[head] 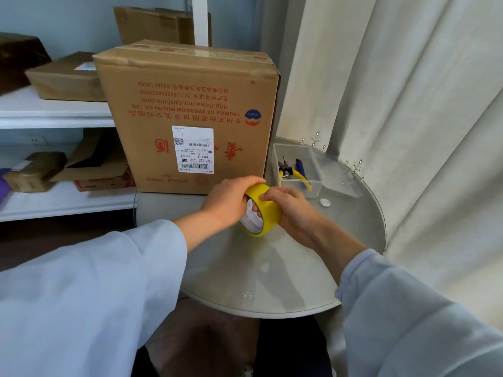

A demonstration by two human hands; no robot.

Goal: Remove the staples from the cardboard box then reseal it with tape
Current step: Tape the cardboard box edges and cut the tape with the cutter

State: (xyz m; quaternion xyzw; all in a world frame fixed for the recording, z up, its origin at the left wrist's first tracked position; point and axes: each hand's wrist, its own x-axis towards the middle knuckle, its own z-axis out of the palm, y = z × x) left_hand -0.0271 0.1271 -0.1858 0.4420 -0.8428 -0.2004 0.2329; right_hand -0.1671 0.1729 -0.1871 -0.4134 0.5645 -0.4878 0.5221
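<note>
Tape (261, 210) is the thing in both hands: a yellow roll held just above the round glass table (285, 270), a little in front of the cardboard box (187, 115). The left hand (231, 202) wraps over the roll from the left, its fingers curled across the top of the yellow band and at least one fingertip showing inside the core. The right hand (292, 210) grips the roll from the right, with its fingertips pressed on the outer yellow surface near the top edge; whether they have hold of a loose end of tape cannot be told. Both arms wear pale blue sleeves (89, 289). The box stands upright at the back of the table, its red print and white shipping label (192, 149) upside down toward the camera, and its top flaps lie closed. Just to the right of the box sits a clear plastic tray (313, 170), holding pliers with yellow handles (295, 174) and a blue item (300, 167) that is too small to name. To the left, white shelves (54, 110) carry several other brown boxes and parcels. A cream curtain (394, 104) hangs behind and to the right of the table.
</note>
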